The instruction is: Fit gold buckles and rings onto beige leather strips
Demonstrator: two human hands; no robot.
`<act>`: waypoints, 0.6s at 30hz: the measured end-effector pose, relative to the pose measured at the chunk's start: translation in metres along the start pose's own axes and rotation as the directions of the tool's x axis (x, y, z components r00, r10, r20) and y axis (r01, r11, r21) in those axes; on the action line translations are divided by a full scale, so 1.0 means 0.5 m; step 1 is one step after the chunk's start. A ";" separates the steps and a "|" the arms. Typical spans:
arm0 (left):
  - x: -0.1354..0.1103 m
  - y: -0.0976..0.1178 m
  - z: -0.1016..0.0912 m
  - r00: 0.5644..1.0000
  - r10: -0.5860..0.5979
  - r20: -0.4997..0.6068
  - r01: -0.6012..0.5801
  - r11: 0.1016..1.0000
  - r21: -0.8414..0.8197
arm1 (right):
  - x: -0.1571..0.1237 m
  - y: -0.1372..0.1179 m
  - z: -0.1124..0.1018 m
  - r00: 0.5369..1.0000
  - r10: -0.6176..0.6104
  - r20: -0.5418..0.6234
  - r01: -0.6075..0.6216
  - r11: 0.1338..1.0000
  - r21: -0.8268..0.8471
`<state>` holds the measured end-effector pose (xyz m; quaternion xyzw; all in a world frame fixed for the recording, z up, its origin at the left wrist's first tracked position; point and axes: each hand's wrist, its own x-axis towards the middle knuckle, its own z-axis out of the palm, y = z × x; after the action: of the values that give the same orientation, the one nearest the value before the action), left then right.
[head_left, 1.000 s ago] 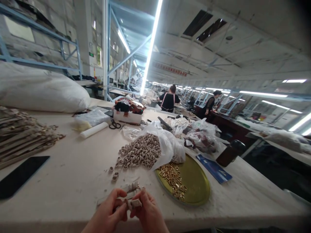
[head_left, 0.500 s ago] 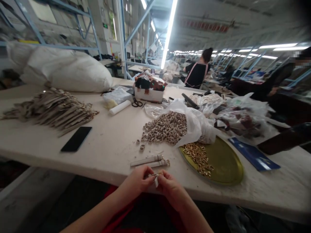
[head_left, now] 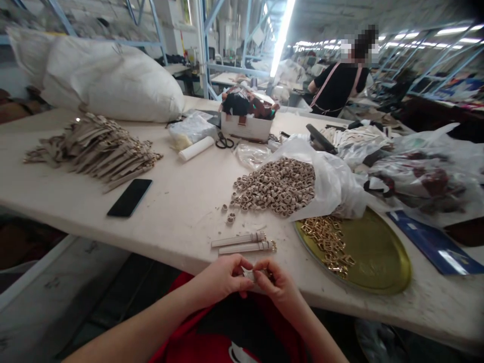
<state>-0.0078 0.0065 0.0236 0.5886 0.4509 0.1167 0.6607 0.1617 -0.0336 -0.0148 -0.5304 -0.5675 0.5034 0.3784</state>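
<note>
The left hand (head_left: pixel 235 275) and right hand (head_left: pixel 278 280) pinched a pale piece (head_left: pixel 248 274) closely, seemingly for control; loops (head_left: pixel 279 185) and buckles (head_left: pixel 328 239) lay near, presumably for easy reach.

Left hand (head_left: pixel 229 275), right hand (head_left: pixel 274 280) pinch pale piece (head_left: pixel 248 274), apparently strap; two buckled straps (head_left: pixel 245 247) just beyond.
</note>
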 end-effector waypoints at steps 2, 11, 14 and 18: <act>0.002 -0.011 -0.004 0.998 -0.029 0.051 0.032 0.998 -0.056 | -0.002 -0.001 -0.003 0.999 -0.046 0.017 0.047 0.996 -0.080; -0.016 -0.009 0.011 0.999 -0.022 0.038 0.019 0.996 0.085 | -0.008 -0.035 -0.010 0.957 -0.176 0.230 0.245 0.915 -0.320; -0.019 -0.011 0.015 0.997 -0.039 0.070 0.037 0.999 0.027 | -0.018 -0.025 -0.010 0.966 -0.096 0.239 0.163 0.945 -0.283; -0.020 -0.017 0.009 0.986 -0.018 0.166 0.050 0.981 -0.189 | -0.029 -0.002 -0.003 0.994 -0.027 0.105 0.044 0.986 -0.162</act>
<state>-0.0132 -0.0057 0.0202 0.5215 0.3918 0.0997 0.7514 0.1653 -0.0475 -0.0120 -0.5230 -0.6351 0.4748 0.3126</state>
